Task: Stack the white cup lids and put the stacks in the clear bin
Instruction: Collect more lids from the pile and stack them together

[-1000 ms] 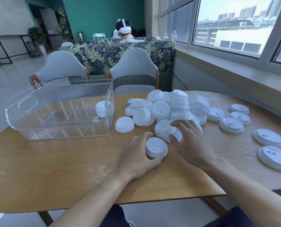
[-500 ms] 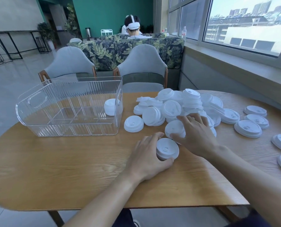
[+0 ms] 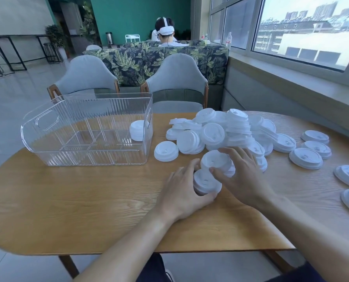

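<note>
Two hands work at the near edge of the lid pile point(image 3: 226, 131) on the wooden table point(image 3: 88, 200). Left hand point(image 3: 181, 192) cups a short lid stack point(image 3: 206, 183), dome up. Right hand point(image 3: 242, 176) pinches one tilted lid point(image 3: 216, 161) just above it. Clear bin point(image 3: 78, 137) stands left, one stack point(image 3: 137, 130) inside.

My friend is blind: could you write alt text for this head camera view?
Two bare hands stack white cup lids on a wooden table: the left hand holds a small stack, the right hand brings another lid. A clear bin stands left.
</note>
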A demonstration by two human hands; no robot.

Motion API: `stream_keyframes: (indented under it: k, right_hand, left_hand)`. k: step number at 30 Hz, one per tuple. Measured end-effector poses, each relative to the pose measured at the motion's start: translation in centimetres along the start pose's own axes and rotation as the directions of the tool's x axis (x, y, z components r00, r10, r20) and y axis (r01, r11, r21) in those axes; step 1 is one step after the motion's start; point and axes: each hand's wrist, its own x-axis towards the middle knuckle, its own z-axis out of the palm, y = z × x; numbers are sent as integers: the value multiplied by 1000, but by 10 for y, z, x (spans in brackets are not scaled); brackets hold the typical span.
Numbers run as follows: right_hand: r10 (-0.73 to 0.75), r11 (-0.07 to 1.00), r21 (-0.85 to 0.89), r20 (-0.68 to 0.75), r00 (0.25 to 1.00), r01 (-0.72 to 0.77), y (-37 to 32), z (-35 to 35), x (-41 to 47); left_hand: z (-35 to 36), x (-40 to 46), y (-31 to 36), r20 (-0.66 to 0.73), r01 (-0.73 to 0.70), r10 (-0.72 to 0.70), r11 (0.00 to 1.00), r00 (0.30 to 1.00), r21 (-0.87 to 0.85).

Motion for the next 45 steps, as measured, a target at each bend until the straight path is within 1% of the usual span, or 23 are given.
stream_keyframes:
  k: [4, 10, 14, 18, 26, 31, 37, 45]
  right_hand:
    - [2, 997, 75, -33, 999, 0, 1, 6, -14]
    - [-12, 987, 161, -12, 1000, 14, 1, 8, -31]
    - [-17, 979, 206, 3, 1000, 16, -1, 7, -35]
    - [-38, 973, 228, 2, 999, 36, -1, 6, -37]
    - [-8, 973, 231, 58, 998, -6, 2, 7, -39]
    - [-14, 975, 221, 75, 997, -3, 3, 8, -38]
    - [-26, 985, 170, 125, 992, 4, 2, 9, -39]
    - [-13, 995, 103, 183, 983, -6, 2, 9, -40]
  left_hand:
    - [-1, -1, -2, -23, 50, -52, 996, 998, -77]
    - [-4, -6, -3, -44, 35, -45, 977, 998, -209]
    - [-3, -8, -3, -28, 6, -13, 977, 1000, -211]
    - [-2, -8, -5, -33, -29, 24, 987, 999, -155]
    - [-3, -8, -5, -95, -25, 1, 967, 995, -252]
    - [-2, -9, -3, -92, -19, 0, 978, 996, -209]
    - [-1, -10, -2, -72, -18, 11, 994, 997, -105]
    - [2, -8, -4, -59, -18, 15, 998, 998, -65]
